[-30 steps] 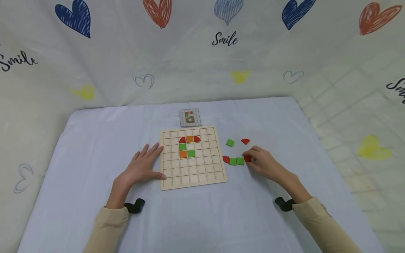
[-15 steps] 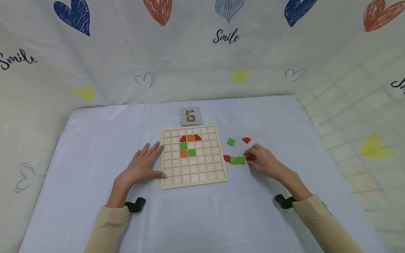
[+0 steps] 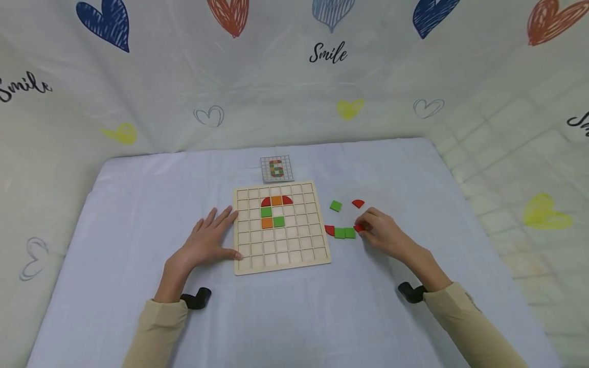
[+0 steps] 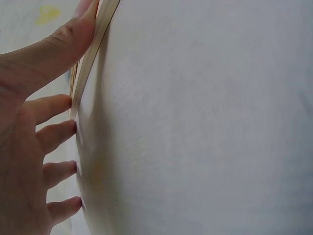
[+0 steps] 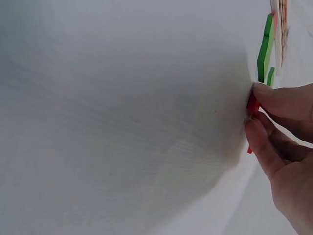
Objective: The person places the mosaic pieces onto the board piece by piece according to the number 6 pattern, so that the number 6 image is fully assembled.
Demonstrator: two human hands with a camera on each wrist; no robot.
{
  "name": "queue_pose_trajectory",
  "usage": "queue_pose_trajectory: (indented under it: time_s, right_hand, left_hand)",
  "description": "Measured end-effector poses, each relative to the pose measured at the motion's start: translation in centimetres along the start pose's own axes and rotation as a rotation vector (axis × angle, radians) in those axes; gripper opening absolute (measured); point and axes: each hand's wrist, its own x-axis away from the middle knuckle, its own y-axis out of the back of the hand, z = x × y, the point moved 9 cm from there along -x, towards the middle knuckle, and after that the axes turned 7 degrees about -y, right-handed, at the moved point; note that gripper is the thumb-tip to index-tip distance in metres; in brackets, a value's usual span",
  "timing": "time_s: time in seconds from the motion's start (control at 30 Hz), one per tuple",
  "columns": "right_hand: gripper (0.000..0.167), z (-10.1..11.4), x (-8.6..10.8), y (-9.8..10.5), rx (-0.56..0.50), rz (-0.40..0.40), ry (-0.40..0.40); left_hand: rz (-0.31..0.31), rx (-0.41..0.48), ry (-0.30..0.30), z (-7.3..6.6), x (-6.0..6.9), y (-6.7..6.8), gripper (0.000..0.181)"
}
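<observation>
A square wooden grid board (image 3: 303, 250) lies on the table, bearing red quarter-circle, orange and green square tiles in its upper middle cells. My left hand (image 3: 207, 241) rests at the board's left edge, fingers spread, thumb on the lower left rim. To the right of the board, my right hand (image 3: 382, 232) pinches a red quarter-circle tile (image 5: 253, 104) between thumb and fingers, close to the tabletop. Beside it, two green square tiles (image 3: 344, 233) and another red quarter-circle tile (image 3: 330, 230) form a row running to the board's right edge.
Behind the board lies a small pattern card (image 3: 277, 168) with a coloured figure on a grid. A loose green tile (image 3: 336, 206) and a loose red quarter-circle tile (image 3: 358, 203) lie beyond the row. A white cloth (image 3: 294, 312) covers the table.
The red tile in my right fingers has turned and shifted slightly, and more of it shows now. My left hand stays in place on the board's edge.
</observation>
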Motion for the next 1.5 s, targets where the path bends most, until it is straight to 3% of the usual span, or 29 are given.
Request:
queue_pose_trajectory:
  time_s: [0.5,0.87,1.3,1.5]
  right_hand:
    - [0.018,-0.3,-0.4,-0.5,-0.027,0.084,-0.059]
    - [0.023,0.7,-1.0,0.1,-0.01,0.041,0.018]
    - [0.019,2.3,-2.0,0.2,-0.119,0.039,0.046]
    - [0.021,3.0,-2.5,0.1,-0.115,0.035,0.068]
  left_hand:
    - [-0.005,-0.001,-0.011,-0.2,0.1,0.1,0.114]
    - [-0.006,-0.008,-0.001,0.1,0.0,-0.1,0.114]
    - [-0.003,-0.003,-0.004,-0.3,0.1,0.1,0.113]
    - [-0.003,-0.004,0.0,-0.2,0.0,0.0,0.114]
